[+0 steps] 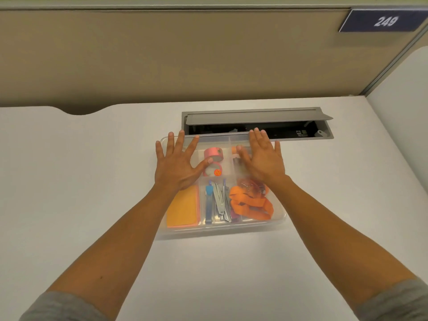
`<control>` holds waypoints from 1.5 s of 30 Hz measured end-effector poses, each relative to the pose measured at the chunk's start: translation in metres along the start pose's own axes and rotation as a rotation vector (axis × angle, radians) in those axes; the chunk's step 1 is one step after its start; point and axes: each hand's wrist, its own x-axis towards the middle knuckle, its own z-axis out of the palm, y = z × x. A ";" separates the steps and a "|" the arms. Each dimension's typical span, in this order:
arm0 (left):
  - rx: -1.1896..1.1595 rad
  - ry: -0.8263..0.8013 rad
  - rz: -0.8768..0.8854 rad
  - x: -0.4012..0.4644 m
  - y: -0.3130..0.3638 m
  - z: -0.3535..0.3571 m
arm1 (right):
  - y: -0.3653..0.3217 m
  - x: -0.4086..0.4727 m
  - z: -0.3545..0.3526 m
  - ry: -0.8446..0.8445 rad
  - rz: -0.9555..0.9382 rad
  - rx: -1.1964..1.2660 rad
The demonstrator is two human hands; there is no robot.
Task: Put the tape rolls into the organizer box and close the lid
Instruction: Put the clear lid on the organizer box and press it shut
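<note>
Pressing my spread left hand [176,163] and right hand [262,156] flat on the lid [217,136], I judged even pressure best; the tape rolls [213,162] sat inside the box [222,228] on the tabletop [92,181].

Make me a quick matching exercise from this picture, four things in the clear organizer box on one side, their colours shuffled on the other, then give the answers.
Things:
1. tape roll
2. sticky notes pad
3. stapler
4. strap

Colours:
A. silver metal
B. orange
C. pink
D. yellow-orange with a pink edge

Pairs: 1-C, 2-D, 3-A, 4-B
</note>
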 end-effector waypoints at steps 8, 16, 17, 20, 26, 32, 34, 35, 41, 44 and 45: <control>0.039 -0.003 -0.006 0.000 0.001 0.001 | 0.020 -0.017 0.011 0.064 0.032 0.102; -0.036 -0.002 -0.018 0.003 -0.001 -0.002 | 0.017 -0.022 0.006 0.172 0.087 0.147; -0.088 -0.001 -0.027 0.003 -0.001 -0.005 | 0.017 -0.025 0.004 0.204 0.086 0.144; -0.356 0.066 -0.056 0.001 -0.004 -0.018 | 0.016 -0.034 -0.005 0.276 0.050 0.124; -0.364 0.229 -0.203 -0.045 -0.003 -0.035 | 0.018 -0.071 -0.010 0.261 0.150 0.214; -0.385 0.230 -0.511 -0.099 -0.003 -0.025 | 0.013 -0.100 0.002 0.204 0.410 0.381; -0.472 0.201 -0.616 -0.100 -0.005 -0.021 | 0.014 -0.102 0.006 0.185 0.454 0.434; -0.506 0.198 -0.635 -0.100 -0.006 -0.019 | 0.015 -0.102 0.007 0.168 0.467 0.458; -0.733 0.180 -0.639 -0.098 -0.014 -0.008 | 0.018 -0.103 0.009 0.153 0.428 0.601; -0.780 0.182 -0.651 -0.096 -0.016 -0.007 | 0.019 -0.102 0.011 0.144 0.406 0.632; -0.794 0.183 -0.657 -0.096 -0.016 -0.006 | 0.019 -0.102 0.011 0.143 0.412 0.648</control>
